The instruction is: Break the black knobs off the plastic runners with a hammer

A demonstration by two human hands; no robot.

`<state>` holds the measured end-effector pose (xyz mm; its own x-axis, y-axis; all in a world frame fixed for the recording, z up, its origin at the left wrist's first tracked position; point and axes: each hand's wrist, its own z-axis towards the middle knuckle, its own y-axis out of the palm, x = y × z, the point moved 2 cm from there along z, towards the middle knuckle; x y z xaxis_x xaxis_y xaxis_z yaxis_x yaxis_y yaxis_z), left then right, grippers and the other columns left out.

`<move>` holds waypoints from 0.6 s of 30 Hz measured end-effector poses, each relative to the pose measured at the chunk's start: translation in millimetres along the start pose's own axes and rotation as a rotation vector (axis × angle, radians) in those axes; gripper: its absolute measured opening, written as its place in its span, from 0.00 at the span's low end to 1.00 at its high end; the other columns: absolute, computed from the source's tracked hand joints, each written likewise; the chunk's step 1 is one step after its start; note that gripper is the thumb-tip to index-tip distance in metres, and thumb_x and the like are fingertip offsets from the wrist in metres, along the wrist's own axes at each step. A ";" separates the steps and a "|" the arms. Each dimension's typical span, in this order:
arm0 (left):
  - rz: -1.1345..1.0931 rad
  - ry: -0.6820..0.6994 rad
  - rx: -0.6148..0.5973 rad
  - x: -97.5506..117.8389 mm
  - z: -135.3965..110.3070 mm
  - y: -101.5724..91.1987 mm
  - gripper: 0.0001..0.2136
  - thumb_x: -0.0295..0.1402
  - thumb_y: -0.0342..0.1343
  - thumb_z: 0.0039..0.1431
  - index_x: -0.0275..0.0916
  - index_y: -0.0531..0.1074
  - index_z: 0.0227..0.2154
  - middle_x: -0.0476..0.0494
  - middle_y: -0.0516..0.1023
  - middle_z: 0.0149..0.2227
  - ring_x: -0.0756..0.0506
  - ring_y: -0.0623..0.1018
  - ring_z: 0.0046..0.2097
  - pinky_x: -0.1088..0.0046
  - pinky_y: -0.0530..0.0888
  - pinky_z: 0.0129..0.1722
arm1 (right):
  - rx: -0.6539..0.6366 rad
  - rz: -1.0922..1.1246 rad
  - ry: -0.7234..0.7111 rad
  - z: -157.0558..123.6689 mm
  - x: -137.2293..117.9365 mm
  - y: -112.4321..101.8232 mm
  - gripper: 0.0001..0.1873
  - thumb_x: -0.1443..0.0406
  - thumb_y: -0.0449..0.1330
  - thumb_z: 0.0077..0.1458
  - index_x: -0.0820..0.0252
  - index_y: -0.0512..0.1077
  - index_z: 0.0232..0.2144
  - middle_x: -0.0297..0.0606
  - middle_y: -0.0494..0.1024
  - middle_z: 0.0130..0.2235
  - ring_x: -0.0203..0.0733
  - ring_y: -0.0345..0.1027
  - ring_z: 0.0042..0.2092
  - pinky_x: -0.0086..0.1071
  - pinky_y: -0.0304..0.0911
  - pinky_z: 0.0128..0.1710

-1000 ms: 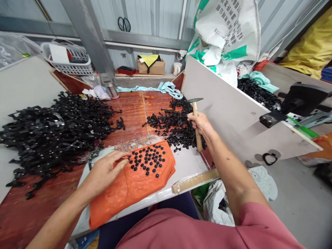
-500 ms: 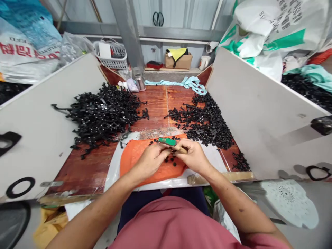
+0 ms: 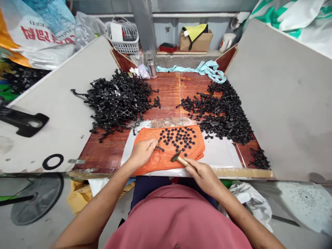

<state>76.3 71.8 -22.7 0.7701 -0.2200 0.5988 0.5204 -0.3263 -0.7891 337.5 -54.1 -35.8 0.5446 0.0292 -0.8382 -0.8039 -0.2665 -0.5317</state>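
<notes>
Head view shows the left hand [image 3: 142, 152] with thumb and fingertips pinched on a small black strip [image 3: 160, 148] at the left edge of the black discs [image 3: 181, 135] on the orange cloth [image 3: 166, 162], while the right hand [image 3: 202, 173] is wrapped around the handle of a hammer [image 3: 181, 160], its head low over the discs' near edge. The step in hand seems to be placing or steadying the strip; the next move calls for a firm pinch, with fingers clear of the hammer.
</notes>
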 end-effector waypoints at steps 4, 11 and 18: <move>0.045 0.049 -0.032 1.0 11.2 12.4 0.19 0.44 0.40 0.68 0.42 0.62 0.24 0.48 0.71 0.25 0.46 0.71 0.30 0.71 0.60 0.32 | 0.004 0.015 -0.029 0.1 -0.3 10.7 0.24 0.63 0.50 0.71 0.42 0.67 0.66 0.32 0.72 0.65 0.46 0.71 0.61 0.40 0.65 0.61; 0.060 0.032 -0.056 -1.0 14.0 13.8 0.18 0.44 0.39 0.67 0.42 0.58 0.23 0.48 0.68 0.24 0.46 0.69 0.29 0.70 0.57 0.32 | -0.017 0.051 -0.022 3.1 3.7 7.9 0.24 0.62 0.50 0.72 0.41 0.67 0.66 0.29 0.72 0.64 0.45 0.68 0.63 0.39 0.62 0.64; 0.076 0.038 -0.066 -6.5 15.4 19.0 0.18 0.44 0.40 0.68 0.42 0.59 0.23 0.48 0.69 0.24 0.46 0.69 0.29 0.70 0.56 0.32 | -0.023 0.045 -0.024 2.6 5.5 10.8 0.24 0.62 0.50 0.72 0.42 0.67 0.66 0.30 0.71 0.65 0.44 0.69 0.63 0.40 0.62 0.64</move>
<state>86.9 81.2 -43.7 0.7912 -0.2807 0.5433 0.4347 -0.3667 -0.8225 331.2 -54.3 -46.5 0.5022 0.0397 -0.8638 -0.8214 -0.2905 -0.4909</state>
